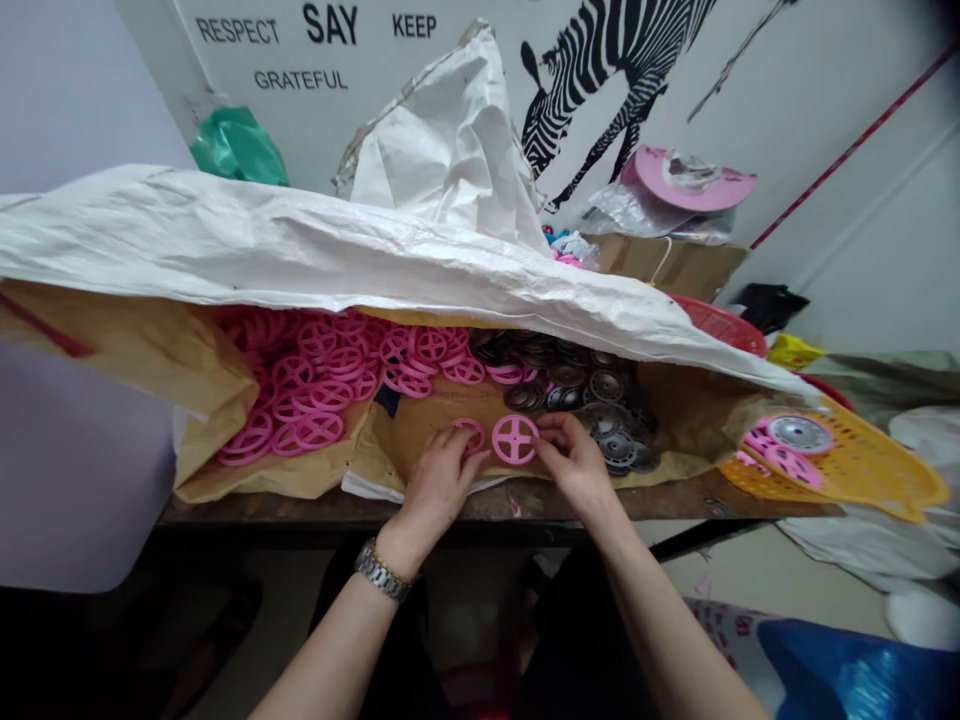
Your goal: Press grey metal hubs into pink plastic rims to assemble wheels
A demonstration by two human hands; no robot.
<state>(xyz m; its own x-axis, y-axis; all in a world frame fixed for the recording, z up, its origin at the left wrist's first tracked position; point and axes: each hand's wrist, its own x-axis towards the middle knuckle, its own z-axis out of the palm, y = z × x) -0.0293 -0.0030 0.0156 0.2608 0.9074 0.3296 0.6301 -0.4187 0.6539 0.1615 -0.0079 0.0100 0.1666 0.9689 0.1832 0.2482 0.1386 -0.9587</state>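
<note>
left hand [442, 472], bare, fingers curled over a second pink ring [471, 432] low on the brown paper; whether it grips or merely touches cannot be told. right hand [576, 462], bare, apart from the left, thumb and fingertips pinched on the near rim of a pink wheel [516, 440]: round, smooth, matt, plastic-looking, four-spoked with small central hub, positioned between the two hands. wristwatch [382, 571], silver-toned, linked metal band, on the left wrist. heap of pink wheels [315, 385], many, overlapping, thin-rimmed and spoked, to the left inside the sack. pile of grey discs [611, 420], metallic sheen, ridged and slotted, just beside the right hand. sack [300, 245], white outside, creased, woven-looking; brown paper lining [420, 425], crumpled, stiff-folded at the left. table edge [652, 500], dark brown, worn, beneath the sack. basket [874, 462], yellow, perforated plastic, at far right, holding pink pieces [791, 466] and one silver disc [801, 434]. wall [465, 75], pale, behind, bearing black lettering and a striped zebra figure.
</note>
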